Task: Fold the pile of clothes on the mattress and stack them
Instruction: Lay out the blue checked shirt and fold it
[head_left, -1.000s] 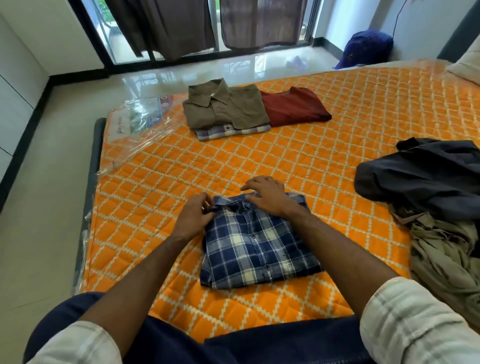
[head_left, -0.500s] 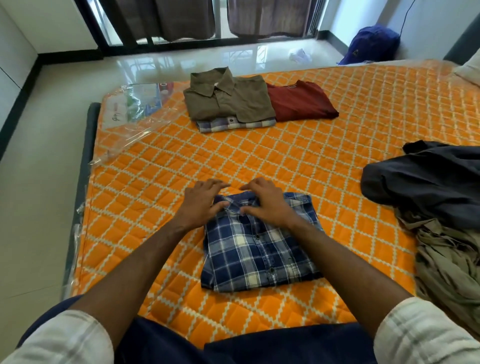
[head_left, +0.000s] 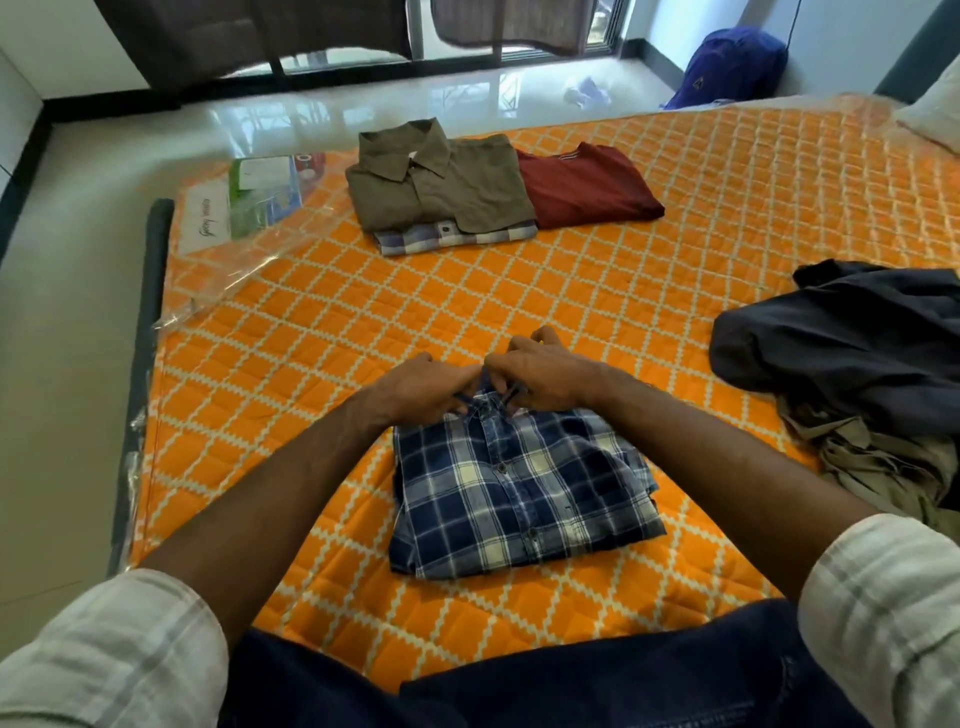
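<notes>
Plaid shirt: a blue and white plaid shirt (head_left: 519, 493) lies folded into a neat rectangle on the near part of the mattress, buttons up, collar at the far edge.
Left hand: the left hand (head_left: 421, 387) sits at the collar's left side, fingers curled and pinching the collar fabric.
Right hand: the right hand (head_left: 545, 376) sits at the collar's right side, fingers bent round the collar edge, close to the left hand, the two almost touching.
Mattress: the orange mattress (head_left: 337, 338) with a white lattice pattern carries everything; clear plastic wrap with a printed label covers its far left corner.
Folded stack: an olive shirt (head_left: 441, 182) lies folded on top of a pale checked shirt (head_left: 452, 240), well beyond the hands.
Red garment: a dark red top (head_left: 587, 184) lies folded just beside the olive shirt, on its right, touching it.
Unfolded pile: a dark navy garment (head_left: 852, 348) lies crumpled at the right edge, over a khaki garment (head_left: 883, 462).
Floor: a blue backpack (head_left: 732, 65) leans by the far wall on the glossy floor.
</notes>
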